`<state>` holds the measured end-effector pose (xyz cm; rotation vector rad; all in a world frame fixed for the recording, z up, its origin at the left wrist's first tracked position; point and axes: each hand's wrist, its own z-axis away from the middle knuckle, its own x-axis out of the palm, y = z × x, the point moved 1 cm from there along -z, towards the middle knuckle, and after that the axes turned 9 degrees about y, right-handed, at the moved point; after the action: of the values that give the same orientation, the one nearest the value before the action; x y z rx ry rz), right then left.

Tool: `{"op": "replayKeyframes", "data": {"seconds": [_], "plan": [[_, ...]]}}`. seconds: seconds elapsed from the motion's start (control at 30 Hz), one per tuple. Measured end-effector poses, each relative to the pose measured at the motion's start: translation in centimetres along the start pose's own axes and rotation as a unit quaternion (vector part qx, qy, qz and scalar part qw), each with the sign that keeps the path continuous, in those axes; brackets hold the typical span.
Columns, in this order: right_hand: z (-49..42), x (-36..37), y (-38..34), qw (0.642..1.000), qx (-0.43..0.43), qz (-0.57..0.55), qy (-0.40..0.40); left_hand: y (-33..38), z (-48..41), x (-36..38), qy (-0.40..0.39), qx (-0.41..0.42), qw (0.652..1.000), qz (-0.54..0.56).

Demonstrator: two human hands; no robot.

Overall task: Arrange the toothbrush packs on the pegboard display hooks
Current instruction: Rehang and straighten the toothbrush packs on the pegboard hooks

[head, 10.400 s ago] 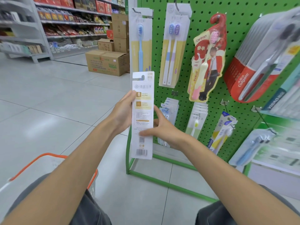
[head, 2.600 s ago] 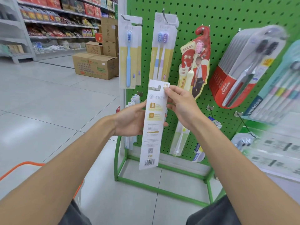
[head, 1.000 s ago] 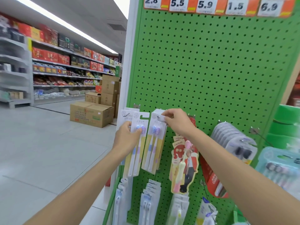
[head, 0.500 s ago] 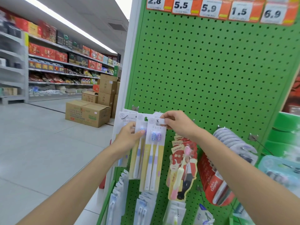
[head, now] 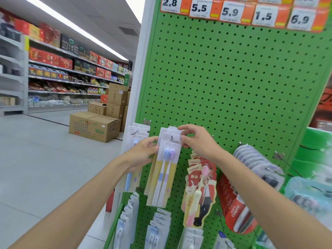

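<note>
Pegboard (head: 224,87): green panel, fills the right half of your view, bare above the row you are working. Ten seconds back you held the pack low with its printed back toward you; now you are up at the top row of hooks.

Neighbours: single-brush packs (head: 133,169) hang just left, red canban packs (head: 199,187) just right, Colgate packs (head: 233,203) further right.

Twin-brush pack (head: 166,169): face out, hanging roughly plumb at the front of its stack. Half a second ago its header was only being brought up to the peg. It now sits on it, so this pack looks all but hung. What is left, by my reading, is to slide it back against the stack and let go.

Left hand (head: 142,155): narrow hold on the pack's left edge at brush-head height, steadying it. Fingertips lie on the card front.

Right hand (head: 197,142): thumb and fingers pinch the right end of the white header. The other fingers are loosely curled.

Hook (head: 172,136): its metal tip shows through the hang hole, just left of your right fingertips.
</note>
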<state>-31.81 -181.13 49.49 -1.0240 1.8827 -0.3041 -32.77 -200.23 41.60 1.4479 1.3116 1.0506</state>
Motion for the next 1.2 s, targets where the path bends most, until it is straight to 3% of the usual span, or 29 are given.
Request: {"op": "replayKeyframes", "data": {"seconds": [0.2,0.43,0.57,0.87,1.2], "plan": [[-0.1,0.5,0.5,1.000,-0.001,0.025,0.000,-0.1,0.1,0.8,-0.023,-0.009,0.999,-0.044],[-0.8,0.4,0.7,0.999,-0.014,0.033,-0.013,1.6,-1.4,0.1,0.142,0.098,0.979,-0.107],[-1.1,0.3,0.9,0.999,-0.017,0.035,-0.026,2.7,-2.6,0.4,0.140,0.106,0.975,-0.138],[-1.0,0.1,0.8,0.999,-0.030,0.026,-0.029,3.4,-3.8,1.0,0.125,0.067,0.984,-0.103],[-1.2,0.2,1.1,0.999,-0.027,0.034,-0.016,2.7,-4.1,1.4,0.233,0.097,0.965,-0.075]]}}
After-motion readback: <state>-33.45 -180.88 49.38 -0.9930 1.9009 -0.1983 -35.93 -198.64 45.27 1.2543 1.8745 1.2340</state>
